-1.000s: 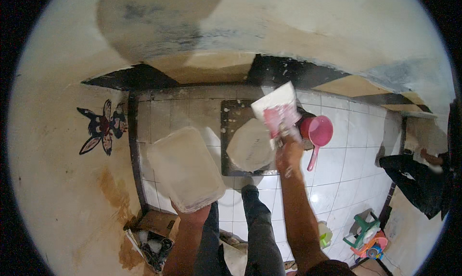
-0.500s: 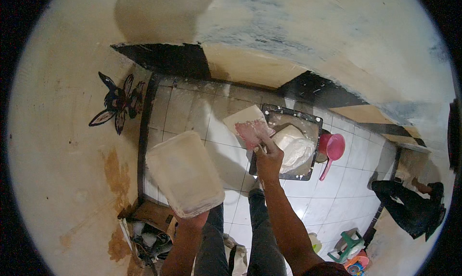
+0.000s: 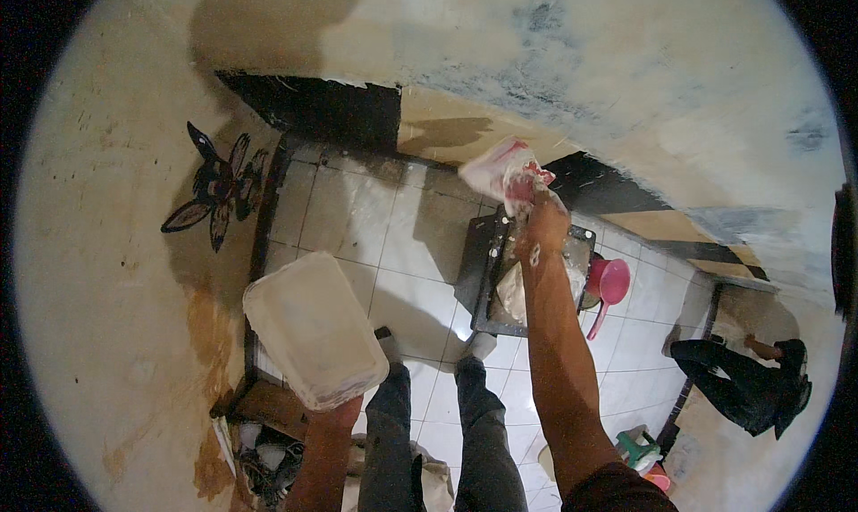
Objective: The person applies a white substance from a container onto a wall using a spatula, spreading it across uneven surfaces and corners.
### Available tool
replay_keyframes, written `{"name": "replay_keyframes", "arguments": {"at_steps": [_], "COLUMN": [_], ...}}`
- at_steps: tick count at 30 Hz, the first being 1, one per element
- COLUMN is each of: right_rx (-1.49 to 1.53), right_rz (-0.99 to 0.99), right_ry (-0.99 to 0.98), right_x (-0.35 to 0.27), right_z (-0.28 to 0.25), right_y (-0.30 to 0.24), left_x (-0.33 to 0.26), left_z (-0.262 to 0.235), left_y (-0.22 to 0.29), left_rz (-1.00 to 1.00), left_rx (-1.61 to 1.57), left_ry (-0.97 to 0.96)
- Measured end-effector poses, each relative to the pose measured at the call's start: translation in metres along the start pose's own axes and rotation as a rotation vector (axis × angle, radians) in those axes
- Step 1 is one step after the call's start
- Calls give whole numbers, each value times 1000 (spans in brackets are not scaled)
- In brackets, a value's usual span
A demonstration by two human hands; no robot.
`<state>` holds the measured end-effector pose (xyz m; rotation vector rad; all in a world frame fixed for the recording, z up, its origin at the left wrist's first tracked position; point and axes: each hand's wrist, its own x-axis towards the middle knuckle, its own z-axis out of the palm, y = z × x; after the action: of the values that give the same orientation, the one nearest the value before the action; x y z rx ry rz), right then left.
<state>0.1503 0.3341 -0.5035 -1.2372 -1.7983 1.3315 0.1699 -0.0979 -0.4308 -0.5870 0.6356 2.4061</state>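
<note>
So the left hand [image 3: 338, 414] is gripping a pale rectangular plastic tub [image 3: 315, 329] by its near edge, over on the left, with the fingers mostly hiding underneath. The right hand [image 3: 547, 222] is closing around the near end of a flat scraper [image 3: 494, 171], which is hanging over the far side of a black-rimmed tray [image 3: 576, 257], close to the wall [image 3: 643, 56]. Can't tell if it's touching. The blade is blurring and carrying white and reddish smears, so I'm guessing it's light, thin, a bit springy and slippery where the goop is sitting. I'd be holding it low at the near end, off the wet part. The tub is looking light and slightly bendy, so a palm under the near edge should be doing fine. A soft-looking white heap [image 3: 512, 293] is sitting in the tray, and a pink dipper [image 3: 614, 281] is resting just right of it. As for brands, labels or writing, I'm not seeing anything readable.
</note>
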Motion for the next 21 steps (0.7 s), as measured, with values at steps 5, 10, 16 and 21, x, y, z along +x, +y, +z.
{"name": "replay_keyframes", "arguments": {"at_steps": [5,10,16,21], "right_rx": [-35,-420,1060,922], "right_rz": [2,-531,84,337], "right_ry": [-127,-96,-75,-109], "right_x": [98,90,7,-9], "right_z": [13,38,-9,23], "right_y": [-4,-152,-229,-129], "left_x": [13,0,4,12], "left_z": [4,-5,24,22], "left_y": [-4,15,3,-7], "left_rz": [-23,-22,-34,-22], "left_rx": [-38,-96,29,51], "left_ry": [-144,-119,-104,-99]}}
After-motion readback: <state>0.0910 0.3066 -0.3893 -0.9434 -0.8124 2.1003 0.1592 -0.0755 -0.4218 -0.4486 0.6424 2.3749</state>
